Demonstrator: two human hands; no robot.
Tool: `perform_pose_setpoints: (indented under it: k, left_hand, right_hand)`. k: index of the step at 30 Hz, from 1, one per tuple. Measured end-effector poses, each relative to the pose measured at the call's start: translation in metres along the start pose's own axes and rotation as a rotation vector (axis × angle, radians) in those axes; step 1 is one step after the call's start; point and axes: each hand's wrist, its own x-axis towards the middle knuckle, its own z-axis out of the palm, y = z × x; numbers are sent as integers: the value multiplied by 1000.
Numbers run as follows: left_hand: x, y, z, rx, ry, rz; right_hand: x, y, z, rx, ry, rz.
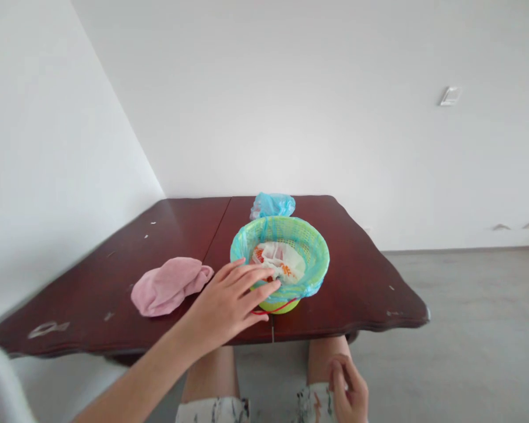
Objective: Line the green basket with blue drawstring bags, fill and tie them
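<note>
Left hand (234,289) at the green basket (324,252)

I have my left fingers spread loosely over the basket's near rim. A white bag (280,257) lies inside, just beyond them; a pink cloth (168,289) rests to their left on the counter (357,294). My right hand (351,389) curls low; its grip I can't tell.

A blurred, pale grey-white sleeve (0,382) at the near left leaves the forearm (158,361) bare, and white shorts (211,410), printed with thin dark strokes and a brownish mark (317,405) toward the right, end over bare legs (214,373).
</note>
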Motion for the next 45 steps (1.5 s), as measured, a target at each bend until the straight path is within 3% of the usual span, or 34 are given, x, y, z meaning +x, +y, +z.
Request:
perform_pose_setpoints:
  k: [5, 11, 14, 18, 21, 25, 29, 37, 42, 45]
  left_hand:
    - [-20, 20, 52, 40, 350, -115]
    - [-29, 6, 64, -222, 599, -278]
    - [-39, -12, 62, -300, 619, -297]
    - [-53, -37, 56, -378, 655, -349]
    - [-62, -48, 52, -489, 683, -416]
    - [-74, -46, 56, -515, 735, -532]
    - [-75, -39, 61, -548, 761, -591]
    - [-43, -33, 55, -612, 709, -526]
    - [-41, -27, 58, -583, 668, -536]
    - [-37, -26, 54, -607, 650, -500]
  right_hand:
    - [36, -28, 8, 194, 116, -40]
    - [124, -75, 41, 398, -34, 19]
    - [162, -85, 59, 420, -172, -24]
    - [200, -95, 73, 437, -247, -136]
    - [212, -100, 72, 380, -202, -214]
    - [205, -98, 62, 276, -18, -257]
    - [199, -101, 53, 274, 49, -192]
    - [221, -119, 62, 368, 29, -74]
    - [246, -121, 66, 651, -139, 169]
    - [269, -125, 65, 706, -329, 361]
